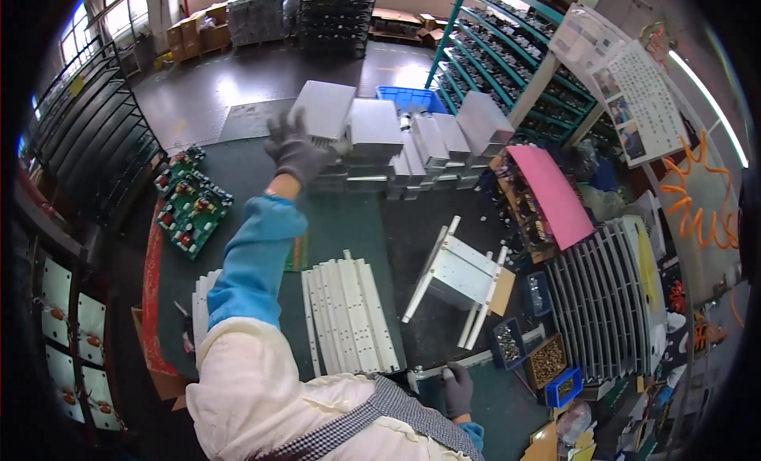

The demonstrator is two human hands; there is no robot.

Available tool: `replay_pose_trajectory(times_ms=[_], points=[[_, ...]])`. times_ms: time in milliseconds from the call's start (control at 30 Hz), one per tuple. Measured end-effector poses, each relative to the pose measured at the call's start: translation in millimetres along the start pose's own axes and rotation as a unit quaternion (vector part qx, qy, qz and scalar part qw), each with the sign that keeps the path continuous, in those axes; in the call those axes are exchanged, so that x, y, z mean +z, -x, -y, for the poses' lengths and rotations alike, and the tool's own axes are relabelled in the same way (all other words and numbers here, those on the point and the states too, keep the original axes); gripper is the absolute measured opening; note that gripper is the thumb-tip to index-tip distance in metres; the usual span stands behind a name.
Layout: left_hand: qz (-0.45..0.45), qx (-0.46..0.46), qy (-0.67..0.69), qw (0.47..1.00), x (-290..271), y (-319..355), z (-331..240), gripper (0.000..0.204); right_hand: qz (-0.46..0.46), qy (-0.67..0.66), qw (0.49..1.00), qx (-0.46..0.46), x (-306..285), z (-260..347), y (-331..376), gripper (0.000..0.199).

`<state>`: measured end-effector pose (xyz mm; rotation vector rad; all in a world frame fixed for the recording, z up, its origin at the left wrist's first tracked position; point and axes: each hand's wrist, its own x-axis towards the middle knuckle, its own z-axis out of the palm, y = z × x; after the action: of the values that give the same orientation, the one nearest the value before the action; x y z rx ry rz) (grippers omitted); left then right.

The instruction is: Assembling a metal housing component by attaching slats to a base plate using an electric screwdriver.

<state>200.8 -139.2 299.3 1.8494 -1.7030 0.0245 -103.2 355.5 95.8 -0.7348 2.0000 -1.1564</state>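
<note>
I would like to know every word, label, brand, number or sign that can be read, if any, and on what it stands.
No text is legible enough to quote.
Hanging sheet with small photos: printed lines, too small and blurred to read.
Sheet beside it: print too faint to read.
Yellow tag, upper left: any marking is too small.
Green circuit boards: the same.
Silver metal boxes: no lettering visible.

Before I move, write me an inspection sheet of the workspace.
Surface: green table, red left edge.
Job's things: silver boxes stacked at the far side; white bars nearer, side by side.
Clutter: circuit boards left, blue bins of parts right.
Hands: left hand open by the boxes, contact unclear; right hand near the body, grip unclear.
Cables: orange coil hangs right.
Surroundings: loaded green rack beyond, dark rack left.
</note>
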Motion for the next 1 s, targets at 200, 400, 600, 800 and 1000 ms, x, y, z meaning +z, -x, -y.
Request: replay_pose_trajectory(times_ms=[200, 400, 600, 800, 1000], points=[[0.127, -0.263, 0.687, 0.665, 49.7, -31.4, 87.4, 0.089, -0.015, 0.006, 1.0, -0.003, -1.1, -30.0, 12.2, 0.026], [0.207, -0.288, 0.82, 0.449, 65.5, -33.8, 52.1, 0.078, 0.002, 0.01, 0.999, 0.04, 10.3, 0.1, 29.9, 0.025], [0.171, -0.391, 0.702, 0.569, 103.2, -56.8, 45.4, 0.056, -0.028, 0.028, 0.999, -0.014, 14.3, -34.2, 24.4, 0.025], [0.129, -0.306, 0.796, 0.507, 84.8, -17.6, 72.3, 0.06, -0.064, 0.049, 0.997, -0.014, 6.7, -40.2, 42.0, 0.023], [0.232, -0.176, 0.861, 0.418, -1.0, 65.4, 40.2, 0.054, -0.064, 0.034, 0.996, 0.044, 4.6, -40.4, 55.4, 0.026]])
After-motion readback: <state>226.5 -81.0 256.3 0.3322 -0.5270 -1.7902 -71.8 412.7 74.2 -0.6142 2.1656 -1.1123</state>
